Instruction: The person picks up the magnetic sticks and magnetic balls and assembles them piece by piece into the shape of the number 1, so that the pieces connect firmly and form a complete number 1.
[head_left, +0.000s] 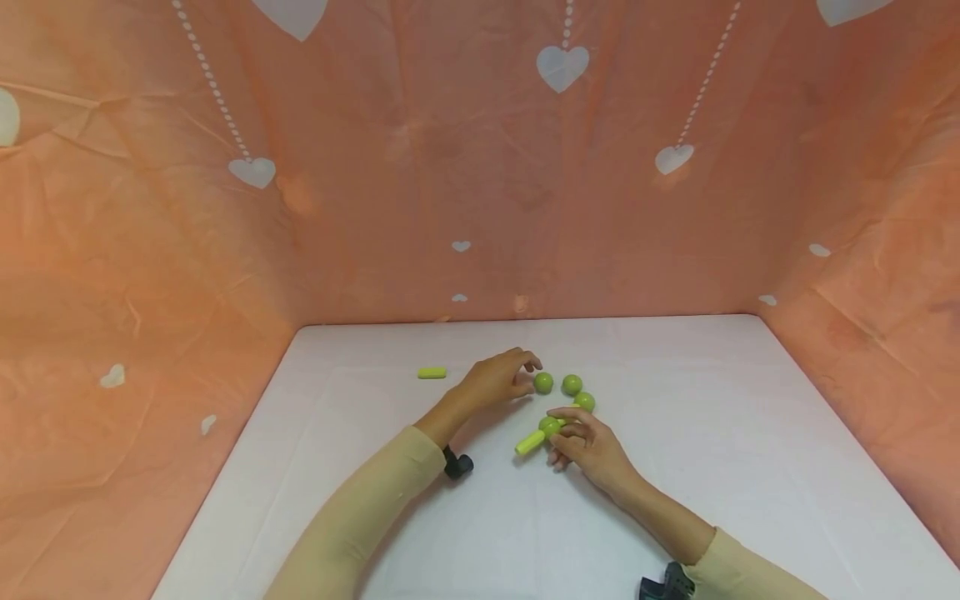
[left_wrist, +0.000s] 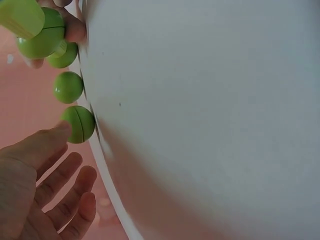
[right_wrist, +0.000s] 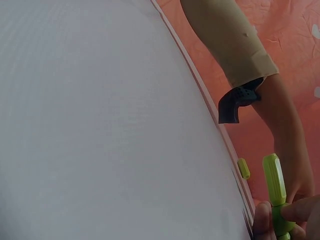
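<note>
My right hand (head_left: 592, 454) pinches a green ball (head_left: 550, 427) between thumb and fingers. A yellow-green stick (head_left: 530, 442) juts from this ball toward the lower left. On its far side, a short piece of another stick (left_wrist: 60, 49) shows between it and a second green ball (head_left: 584, 402); the fingers partly hide that piece. My left hand (head_left: 495, 379) reaches to a loose green ball (head_left: 543, 382), its fingers loosely bent. In the left wrist view the thumb overlaps this ball (left_wrist: 80, 125); whether it touches, I cannot tell. One more loose green ball (head_left: 572, 384) lies beside it.
A loose yellow-green stick (head_left: 432, 372) lies left of my left hand. The white table (head_left: 360, 417) is bordered by orange cloth (head_left: 465, 167) with pale hearts at the back and sides. Dark wrist-worn devices (head_left: 457, 464) sit at both sleeves.
</note>
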